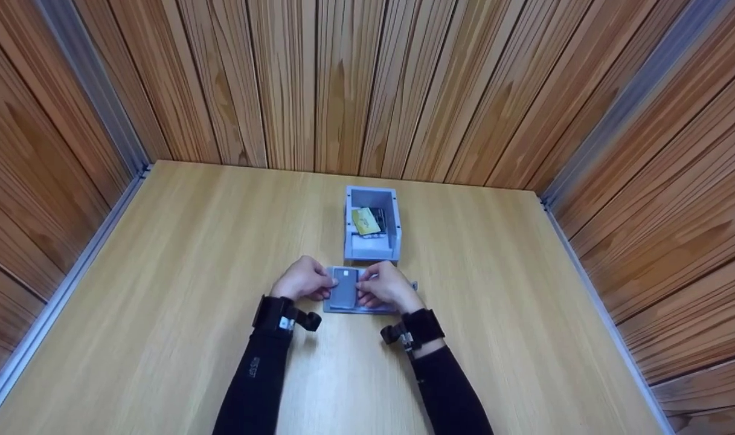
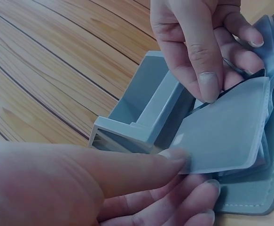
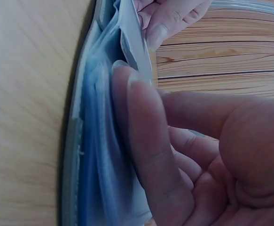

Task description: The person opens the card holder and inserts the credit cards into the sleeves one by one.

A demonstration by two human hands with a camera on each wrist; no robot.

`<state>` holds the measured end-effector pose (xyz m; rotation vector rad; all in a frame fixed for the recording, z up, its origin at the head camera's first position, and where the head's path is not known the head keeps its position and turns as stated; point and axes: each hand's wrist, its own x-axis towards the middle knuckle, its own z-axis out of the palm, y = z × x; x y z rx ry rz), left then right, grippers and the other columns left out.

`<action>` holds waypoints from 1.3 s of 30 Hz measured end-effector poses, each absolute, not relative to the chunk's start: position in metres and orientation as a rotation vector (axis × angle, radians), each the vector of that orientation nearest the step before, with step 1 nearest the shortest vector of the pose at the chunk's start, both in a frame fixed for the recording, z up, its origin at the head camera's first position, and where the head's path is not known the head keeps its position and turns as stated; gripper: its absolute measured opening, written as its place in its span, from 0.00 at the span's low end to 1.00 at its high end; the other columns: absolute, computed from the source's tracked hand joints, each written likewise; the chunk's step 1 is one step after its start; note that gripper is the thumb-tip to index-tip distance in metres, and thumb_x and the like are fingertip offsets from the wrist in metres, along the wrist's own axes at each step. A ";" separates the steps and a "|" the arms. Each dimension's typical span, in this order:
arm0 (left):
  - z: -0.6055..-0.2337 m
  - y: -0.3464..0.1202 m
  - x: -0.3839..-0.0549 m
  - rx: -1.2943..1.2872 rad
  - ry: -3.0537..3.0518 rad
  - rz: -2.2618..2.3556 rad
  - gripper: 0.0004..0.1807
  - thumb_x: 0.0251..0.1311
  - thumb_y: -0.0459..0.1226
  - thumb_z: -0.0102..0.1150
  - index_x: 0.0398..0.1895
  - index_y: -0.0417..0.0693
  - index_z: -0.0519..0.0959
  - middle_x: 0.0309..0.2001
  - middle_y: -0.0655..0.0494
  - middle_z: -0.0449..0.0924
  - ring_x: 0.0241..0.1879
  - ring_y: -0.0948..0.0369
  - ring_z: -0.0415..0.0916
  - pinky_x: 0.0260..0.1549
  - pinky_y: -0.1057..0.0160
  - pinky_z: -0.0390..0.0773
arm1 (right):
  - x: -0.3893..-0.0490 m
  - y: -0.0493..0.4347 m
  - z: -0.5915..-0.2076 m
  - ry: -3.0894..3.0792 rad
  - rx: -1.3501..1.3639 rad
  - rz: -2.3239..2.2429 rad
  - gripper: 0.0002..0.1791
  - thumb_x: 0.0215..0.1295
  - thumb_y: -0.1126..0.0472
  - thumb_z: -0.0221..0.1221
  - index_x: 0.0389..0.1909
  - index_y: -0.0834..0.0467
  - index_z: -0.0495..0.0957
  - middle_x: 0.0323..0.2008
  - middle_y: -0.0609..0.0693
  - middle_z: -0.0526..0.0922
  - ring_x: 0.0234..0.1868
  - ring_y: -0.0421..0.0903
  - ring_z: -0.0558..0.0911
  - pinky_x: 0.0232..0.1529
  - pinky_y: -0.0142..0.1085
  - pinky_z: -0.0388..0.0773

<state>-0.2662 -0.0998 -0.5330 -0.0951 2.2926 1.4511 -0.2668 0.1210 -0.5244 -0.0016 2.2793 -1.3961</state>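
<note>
A grey card holder (image 1: 360,305) lies open on the wooden table (image 1: 162,290), just in front of a small grey bin (image 1: 372,225). One clear sleeve (image 2: 228,125) is lifted and pinched at its near corner by the left hand (image 1: 302,279). A dark card (image 2: 242,81), pinched by the right hand (image 1: 386,287), sits part-way into the sleeve's mouth; it is judged not yet seated. Left over in the bin are a yellow card (image 1: 365,221) and a darker one, over something white. The bin touches the holder's far edge and crowds the fingers a little. Wood-panelled walls enclose the table on three sides.
</note>
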 end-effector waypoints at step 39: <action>-0.497 -0.085 -0.261 0.007 2.758 1.515 0.14 0.72 0.35 0.65 0.55 0.38 0.87 0.49 0.45 0.90 0.50 0.51 0.87 0.54 0.51 0.87 | -0.321 0.141 -0.464 2.963 0.034 -1.281 0.12 0.75 0.64 0.64 0.51 0.67 0.86 0.49 0.64 0.91 0.51 0.58 0.89 0.57 0.47 0.88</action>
